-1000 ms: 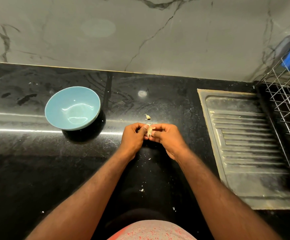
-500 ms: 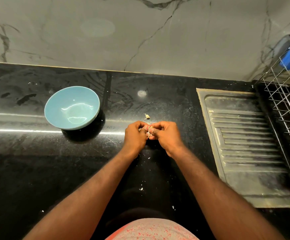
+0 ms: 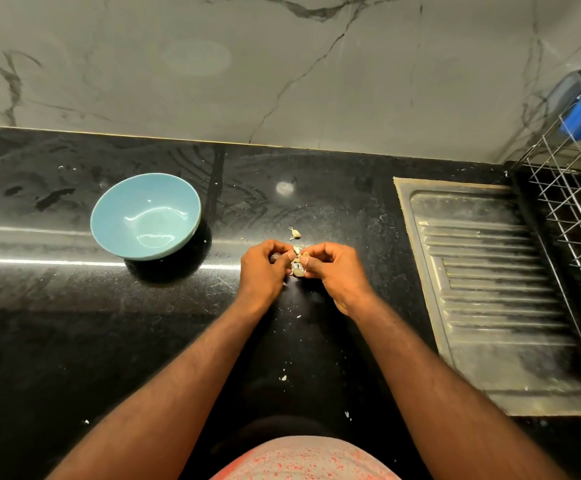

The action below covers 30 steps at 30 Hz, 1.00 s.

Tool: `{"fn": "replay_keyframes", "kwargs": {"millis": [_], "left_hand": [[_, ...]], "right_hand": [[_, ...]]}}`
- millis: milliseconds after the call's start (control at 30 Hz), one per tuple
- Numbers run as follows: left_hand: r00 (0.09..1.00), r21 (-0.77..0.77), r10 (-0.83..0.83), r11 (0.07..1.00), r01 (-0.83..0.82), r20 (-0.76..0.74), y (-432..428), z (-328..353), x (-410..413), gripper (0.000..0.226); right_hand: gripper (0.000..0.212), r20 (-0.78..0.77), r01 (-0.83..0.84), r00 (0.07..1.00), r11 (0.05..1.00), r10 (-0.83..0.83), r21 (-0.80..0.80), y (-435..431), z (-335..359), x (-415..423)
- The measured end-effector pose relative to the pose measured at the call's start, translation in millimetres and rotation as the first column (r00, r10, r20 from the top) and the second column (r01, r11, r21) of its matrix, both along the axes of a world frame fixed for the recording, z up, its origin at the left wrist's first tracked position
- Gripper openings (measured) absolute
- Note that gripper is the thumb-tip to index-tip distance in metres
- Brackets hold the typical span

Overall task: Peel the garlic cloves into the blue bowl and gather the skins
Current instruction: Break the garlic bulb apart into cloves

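- Garlic clove [image 3: 298,265] belongs in the blue bowl [image 3: 145,216], which stands empty at your left on the bench [image 3: 57,323], well apart from your hands.
- Your left hand [image 3: 265,268] has its fingers curled, pinching the clove's left side. Use it as the steady anchor.
- Your right hand [image 3: 334,271] has its fingers curled, pinching the clove from the right. Pull the skin off in strips, low over the bench.
- Drop scraps beside the small pale piece [image 3: 295,233] just beyond your hands, so they gather easily.

Garlic clove [image 3: 298,270] largely behind fingers [image 3: 312,262].
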<state>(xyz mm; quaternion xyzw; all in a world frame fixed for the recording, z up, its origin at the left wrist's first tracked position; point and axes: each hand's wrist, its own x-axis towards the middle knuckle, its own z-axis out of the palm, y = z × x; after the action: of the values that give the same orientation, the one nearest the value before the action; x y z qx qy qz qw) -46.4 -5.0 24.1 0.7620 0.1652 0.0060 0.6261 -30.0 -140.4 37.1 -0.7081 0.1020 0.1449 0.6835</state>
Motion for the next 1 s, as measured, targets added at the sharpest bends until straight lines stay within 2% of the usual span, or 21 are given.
{"fn": "replay_keyframes", "kwargs": {"millis": [167,300,500,633,733,1000], "left_hand": [[1.0,0.04,-0.007,0.999,0.008,-0.004,8,-6,1,0.008],[0.999,0.113,-0.048,0.992,0.047,0.008,7,-13,-3,0.016],[0.995,0.168,-0.104,0.981,0.101,0.009,6,-20,-5,0.009],[0.986,0.225,-0.153,0.965,0.136,0.062,5,-23,-7,0.008],[0.986,0.224,-0.148,0.966,0.129,0.073,4,-25,-8,0.007],[0.996,0.116,-0.076,0.991,0.069,0.053,7,-24,-11,0.004]], "right_hand": [[0.012,0.015,-0.023,1.0,0.995,0.025,-0.096,-2,-5,3],[0.007,0.063,-0.037,0.996,0.965,0.055,-0.258,-2,-8,3],[0.006,0.137,-0.085,0.971,0.823,0.194,-0.562,4,-11,-3],[0.006,0.146,-0.103,0.953,0.737,0.266,-0.668,6,-10,-8],[0.008,0.142,-0.108,0.947,0.702,0.288,-0.704,8,-8,-9],[0.005,0.19,-0.038,0.956,0.738,0.223,-0.674,3,-5,-12]]}}
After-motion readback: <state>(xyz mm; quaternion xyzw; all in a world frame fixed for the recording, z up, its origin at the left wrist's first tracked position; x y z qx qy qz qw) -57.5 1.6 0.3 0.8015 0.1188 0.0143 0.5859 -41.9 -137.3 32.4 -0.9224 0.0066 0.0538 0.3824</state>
